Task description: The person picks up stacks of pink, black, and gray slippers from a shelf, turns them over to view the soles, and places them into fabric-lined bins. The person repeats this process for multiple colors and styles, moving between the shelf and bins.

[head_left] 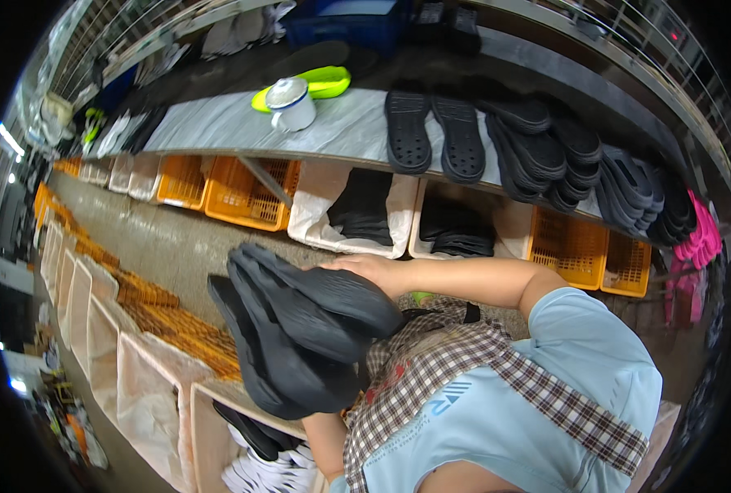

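Several black shoe soles, stacked in a loose bundle, are held up in front of my body. My right hand grips the far side of the bundle, its fingers partly hidden behind the soles. My left forearm comes up beneath the bundle's near end; the left hand is hidden by the soles. Ahead on the long bench, a pair of black soles with holes lies flat, beside stacked black soles.
A white lidded mug and a lime-green sole are on the bench. Beneath it stand orange crates and a lined bin of black pieces. Lined bins run along the left. Pink soles hang at the bench's right end.
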Available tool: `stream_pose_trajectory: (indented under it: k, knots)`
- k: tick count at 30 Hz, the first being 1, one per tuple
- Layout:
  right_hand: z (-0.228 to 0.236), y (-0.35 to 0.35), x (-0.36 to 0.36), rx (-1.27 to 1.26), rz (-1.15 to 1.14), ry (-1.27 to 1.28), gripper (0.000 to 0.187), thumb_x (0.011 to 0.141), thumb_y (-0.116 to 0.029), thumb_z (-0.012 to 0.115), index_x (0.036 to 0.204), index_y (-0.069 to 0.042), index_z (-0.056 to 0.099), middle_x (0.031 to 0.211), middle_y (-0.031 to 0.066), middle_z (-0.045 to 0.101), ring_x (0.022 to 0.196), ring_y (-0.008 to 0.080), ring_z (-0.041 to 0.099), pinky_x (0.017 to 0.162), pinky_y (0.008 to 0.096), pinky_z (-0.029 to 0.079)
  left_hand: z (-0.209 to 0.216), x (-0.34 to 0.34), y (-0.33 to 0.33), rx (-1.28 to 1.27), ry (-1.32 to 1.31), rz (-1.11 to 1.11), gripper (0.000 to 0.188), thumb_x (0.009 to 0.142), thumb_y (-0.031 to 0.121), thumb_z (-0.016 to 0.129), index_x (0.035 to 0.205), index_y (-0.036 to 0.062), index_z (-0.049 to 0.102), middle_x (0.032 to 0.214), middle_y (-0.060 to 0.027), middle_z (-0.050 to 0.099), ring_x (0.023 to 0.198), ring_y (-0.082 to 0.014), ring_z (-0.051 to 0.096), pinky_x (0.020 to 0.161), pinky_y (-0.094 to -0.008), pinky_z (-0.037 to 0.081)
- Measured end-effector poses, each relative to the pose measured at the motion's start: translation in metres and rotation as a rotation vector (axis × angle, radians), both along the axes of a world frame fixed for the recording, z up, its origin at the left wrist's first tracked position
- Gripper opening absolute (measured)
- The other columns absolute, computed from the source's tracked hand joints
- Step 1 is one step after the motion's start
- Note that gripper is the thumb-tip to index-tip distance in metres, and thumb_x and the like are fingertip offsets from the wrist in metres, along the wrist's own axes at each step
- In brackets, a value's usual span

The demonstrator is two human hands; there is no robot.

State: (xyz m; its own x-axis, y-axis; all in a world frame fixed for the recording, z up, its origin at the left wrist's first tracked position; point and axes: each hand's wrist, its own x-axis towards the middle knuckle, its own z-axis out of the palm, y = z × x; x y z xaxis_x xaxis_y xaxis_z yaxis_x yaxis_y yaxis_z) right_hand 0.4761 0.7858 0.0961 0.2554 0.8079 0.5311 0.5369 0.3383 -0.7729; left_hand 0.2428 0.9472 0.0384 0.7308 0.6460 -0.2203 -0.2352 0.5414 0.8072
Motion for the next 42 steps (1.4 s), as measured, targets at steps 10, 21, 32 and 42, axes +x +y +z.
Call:
stream_pose_trajectory:
  k: [10, 21, 32, 42]
  knots:
    - [0.001, -0.044, -0.007, -0.244, 0.257, 1.089, 0.066, 0.087, -0.019, 0.057, 0.143, -0.001, 0.025, 0.146, 0.0145, 0.027, 0.135, 0.0226, 0.028, 0.109, 0.0337, 0.027, -0.011, 0.033, -0.015, -0.289, -0.046, -0.207, 0.051, 0.09, 0.023, 0.057, 0.133, 0.0005, 0.041, 0.126, -0.0142, 0.052, 0.112, -0.0277, 0.055, 0.094, -0.0405, 0.048]
    - [0.07, -0.125, 0.076, -0.349, -0.381, -0.006, 0.041, 0.085, -0.018, 0.065, 0.123, -0.009, 0.055, 0.126, 0.0114, 0.052, 0.116, 0.022, 0.051, 0.1, 0.0361, 0.041, -0.005, 0.086, -0.029, -0.468, -0.166, -0.323, 0.054, 0.089, 0.026, 0.058, 0.133, 0.0003, 0.041, 0.127, -0.0145, 0.052, 0.113, -0.0281, 0.054, 0.095, -0.041, 0.047]
    - [0.031, -0.375, 0.361, -1.452, -1.273, -0.097, 0.049, 0.077, -0.033, 0.066, 0.105, 0.007, 0.063, 0.106, 0.0251, 0.064, 0.099, 0.035, 0.061, 0.085, 0.039, 0.046, -0.006, 0.115, -0.017, -0.553, -0.355, -0.332, 0.057, 0.088, 0.028, 0.059, 0.134, 0.0, 0.04, 0.128, -0.0148, 0.051, 0.114, -0.0285, 0.054, 0.096, -0.0414, 0.046]
    - [0.149, -0.396, 0.229, -0.713, -1.185, 0.418, 0.045, 0.087, -0.025, 0.057, 0.126, -0.002, 0.05, 0.105, 0.0131, 0.063, 0.086, 0.019, 0.065, 0.077, 0.0264, 0.051, 0.002, 0.1, -0.009, -0.564, -0.441, -0.32, 0.06, 0.087, 0.031, 0.06, 0.134, -0.0002, 0.039, 0.129, -0.0151, 0.051, 0.114, -0.0288, 0.053, 0.097, -0.0417, 0.046]
